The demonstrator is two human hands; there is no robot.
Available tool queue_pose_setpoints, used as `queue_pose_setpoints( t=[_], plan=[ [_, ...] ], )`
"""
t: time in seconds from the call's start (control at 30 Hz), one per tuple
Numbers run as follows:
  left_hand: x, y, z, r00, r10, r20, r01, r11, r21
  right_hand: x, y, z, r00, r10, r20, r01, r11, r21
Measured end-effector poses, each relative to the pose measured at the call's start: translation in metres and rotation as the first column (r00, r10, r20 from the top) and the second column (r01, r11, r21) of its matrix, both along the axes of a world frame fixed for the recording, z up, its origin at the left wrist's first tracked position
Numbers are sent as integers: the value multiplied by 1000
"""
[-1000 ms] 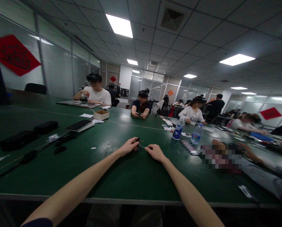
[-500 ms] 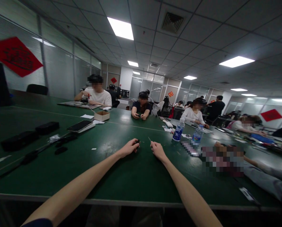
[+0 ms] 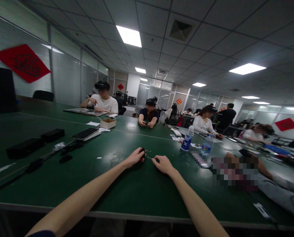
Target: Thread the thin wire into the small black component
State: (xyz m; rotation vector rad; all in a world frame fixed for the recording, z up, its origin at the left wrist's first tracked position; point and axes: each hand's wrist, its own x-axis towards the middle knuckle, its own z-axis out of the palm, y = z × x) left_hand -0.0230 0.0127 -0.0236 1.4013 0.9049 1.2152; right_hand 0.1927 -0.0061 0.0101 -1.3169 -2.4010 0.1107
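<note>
Since your L hand (image 3: 134, 157) is clenched round a small black part (image 3: 143, 150), mid-bench and well in from the near edge of the dark-green bench (image 3: 50, 189), keep that grip firm and the part steady. A thin silver wire (image 3: 150, 157) shows btwn the part and your R hand (image 3: 163, 164), fingers curled in; can't tell if they're pinching it, so watch the wire. Outward, toward the bench's right side: two clear water bottles w/ blue labels (image 3: 187, 139), text too small to read. Toward the left side: a black smartphone (image 3: 85, 133) on a flat white case (image 3: 95, 134), two black oblong cases (image 3: 25, 148), and a small cardboard box (image 3: 108, 123) further off. A co-worker's forearm (image 3: 262, 169) lies on the right. Red diamond wall sign (image 3: 21, 63): black script, unreadable.
</note>
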Motion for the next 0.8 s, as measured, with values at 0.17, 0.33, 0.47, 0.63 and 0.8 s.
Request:
queue_pose_setpoints(
  t=[0.17,0.33,0.47,0.63,0.8],
  plan=[
    [0,0,0,1000,-5,-21,6,1000,13,-3,-5,2,1000,3,30,-3,1000,1],
    [1,0,0,999,-13,-41,15,999,43,1,-2,1,1000,10,12,-11,1000,19],
    [1,-3,4,998,-34,-61,37,998,55,2,-3,3,1000,13,0,-13,1000,-9],
    [1,-8,7,996,-26,-80,34,995,92,1,-4,4,1000,1,-10,-1,999,-42],
    [2,-9,7,996,-18,-86,26,995,91,1,-4,4,1000,13,-9,-13,999,-36]
  ],
)
